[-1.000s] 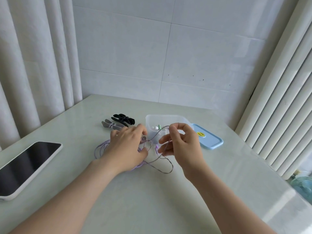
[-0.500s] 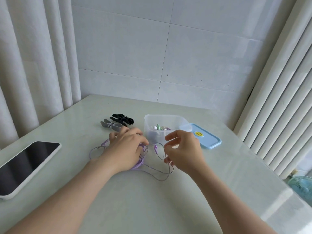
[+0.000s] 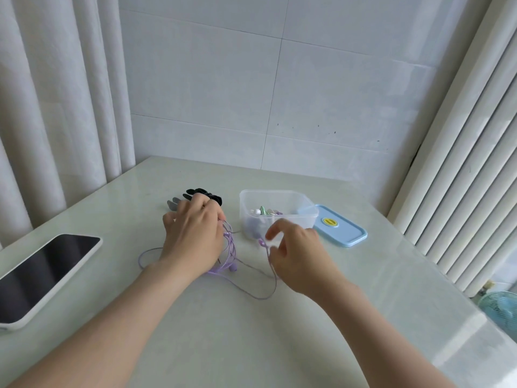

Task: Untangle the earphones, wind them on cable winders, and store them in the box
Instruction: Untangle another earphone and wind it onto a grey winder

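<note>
Left of the box [image 3: 307, 217], the left hand [image 3: 193, 236] has shifted toward the winders [image 3: 205, 193], gripping the bunched earphones [image 3: 230, 247], while the right hand [image 3: 296, 256] pinches a strand lower, so untangling seems unfinished.

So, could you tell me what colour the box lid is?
The lid is light blue; head view.

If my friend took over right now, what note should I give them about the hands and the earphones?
Left hand holds the bunched purple earphones on the table.
Right hand pinches one strand of them just in front of the box.
Black winder and grey winder lie behind the left hand.
Done: other earphones sit in the box, lid off beside it.
Left: finish untangling, wind the purple pair, box it.
</note>
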The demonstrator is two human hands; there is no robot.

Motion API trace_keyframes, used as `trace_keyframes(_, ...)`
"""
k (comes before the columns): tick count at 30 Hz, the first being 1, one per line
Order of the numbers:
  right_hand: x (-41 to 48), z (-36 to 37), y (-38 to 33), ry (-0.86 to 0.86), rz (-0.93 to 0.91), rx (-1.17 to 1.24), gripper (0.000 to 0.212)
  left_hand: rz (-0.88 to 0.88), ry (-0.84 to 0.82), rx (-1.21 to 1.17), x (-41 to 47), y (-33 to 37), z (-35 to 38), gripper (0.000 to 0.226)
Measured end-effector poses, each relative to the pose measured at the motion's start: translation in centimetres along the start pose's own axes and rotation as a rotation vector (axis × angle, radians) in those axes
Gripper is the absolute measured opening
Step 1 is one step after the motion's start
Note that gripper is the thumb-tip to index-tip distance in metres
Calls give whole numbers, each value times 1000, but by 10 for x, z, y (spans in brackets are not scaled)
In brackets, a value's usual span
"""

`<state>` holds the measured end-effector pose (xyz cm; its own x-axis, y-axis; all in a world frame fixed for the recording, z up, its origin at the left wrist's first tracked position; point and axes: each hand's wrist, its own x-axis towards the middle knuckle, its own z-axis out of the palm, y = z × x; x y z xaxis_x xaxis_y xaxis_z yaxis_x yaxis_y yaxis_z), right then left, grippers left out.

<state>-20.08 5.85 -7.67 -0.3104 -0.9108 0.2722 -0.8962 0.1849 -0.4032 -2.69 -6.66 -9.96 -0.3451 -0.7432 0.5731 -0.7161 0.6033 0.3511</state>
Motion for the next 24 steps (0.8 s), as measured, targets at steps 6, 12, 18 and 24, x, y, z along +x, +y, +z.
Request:
trace_keyframes(6,-3,-27,-27,374,355,1056,21,75,107,-38,2,-3,1,24)
trace_keyframes(12,0,-26,-20,535,314,835,34,118,6,-21,5,-8,-2,58)
trace_keyframes(18,1,-16,-13,471,147,360,41,225,-62,-168,6,1,-5,40)
trace_keyframes(24,3,-12,-4,296,210,100,26,102,-135,-305,6,17,-15,49)
